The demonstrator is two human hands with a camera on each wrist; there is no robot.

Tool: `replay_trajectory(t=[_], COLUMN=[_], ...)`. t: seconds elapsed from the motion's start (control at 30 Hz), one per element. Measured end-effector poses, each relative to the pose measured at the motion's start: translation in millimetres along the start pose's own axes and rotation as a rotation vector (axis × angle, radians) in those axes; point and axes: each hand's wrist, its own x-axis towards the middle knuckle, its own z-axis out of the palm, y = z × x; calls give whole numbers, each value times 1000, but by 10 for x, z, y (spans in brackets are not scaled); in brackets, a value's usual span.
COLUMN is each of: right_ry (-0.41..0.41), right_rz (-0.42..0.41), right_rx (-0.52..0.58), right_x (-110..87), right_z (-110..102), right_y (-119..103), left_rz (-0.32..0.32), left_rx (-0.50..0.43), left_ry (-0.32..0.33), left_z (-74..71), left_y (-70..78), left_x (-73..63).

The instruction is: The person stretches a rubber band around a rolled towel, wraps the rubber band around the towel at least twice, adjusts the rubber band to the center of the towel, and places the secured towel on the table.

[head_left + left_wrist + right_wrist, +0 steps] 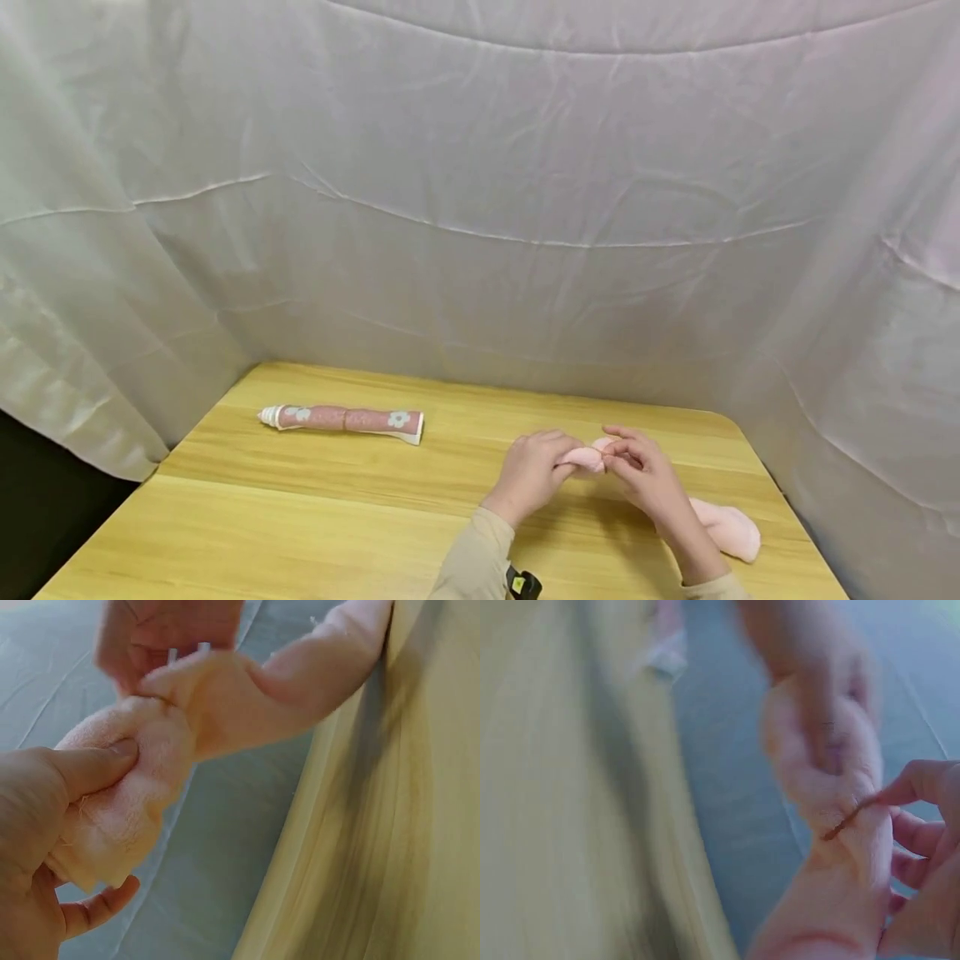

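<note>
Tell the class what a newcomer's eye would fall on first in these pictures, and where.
Probably the pink cloth at the right of the table, gripped near one end by the left hand, while the right hand pinches a thin reddish-brown band across it. Next, the pink flowered tube-shaped item lying toward the table's far left.
</note>
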Motion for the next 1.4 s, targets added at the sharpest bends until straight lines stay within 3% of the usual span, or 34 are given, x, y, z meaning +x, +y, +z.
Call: replay_trajectory(t=[0.17,0.2,0.27,0.33,0.47,0.57,0.67,0.73,0.8,0.9,1.03,1.27,1.4], right_ry=[-419,-492,-545,-456,-34,250,424,475,488,446,329,91,-30], right_rz=[228,255,269,243,198,102,-55,-118,-118,-53,0,-57,39], right_rx=[866,971,1026,920,491,119,-168,-244,-274,-304,-344,-453,-502], right_x=[21,24,21,14,-3,-7,1,16,34,51,47,-26,-54], right_z=[-166,-182,-189,-157,-33,57,93,82,51,-3,-29,8,-17], right_y=[106,124,139,119,63,69,120,160,184,180,117,-90,-151], left_rz=[-7,-8,-17,-11,50,134,202,213,180,81,-40,-186,-236], left_rx=[-53,-60,-67,-71,-39,5,23,7,-28,-107,-139,-108,-110], left_ry=[-3,-4,-13,-35,-122,-173,-181,-174,-171,-153,-85,47,80], left_z=[5,11,22,26,11,-13,-34,-53,-70,-100,-127,-98,-100], left_y=[4,8,14,28,57,78,90,87,61,-4,-91,-128,-142], left_x=[-9,-11,-12,-2,21,32,40,46,47,35,18,13,15])
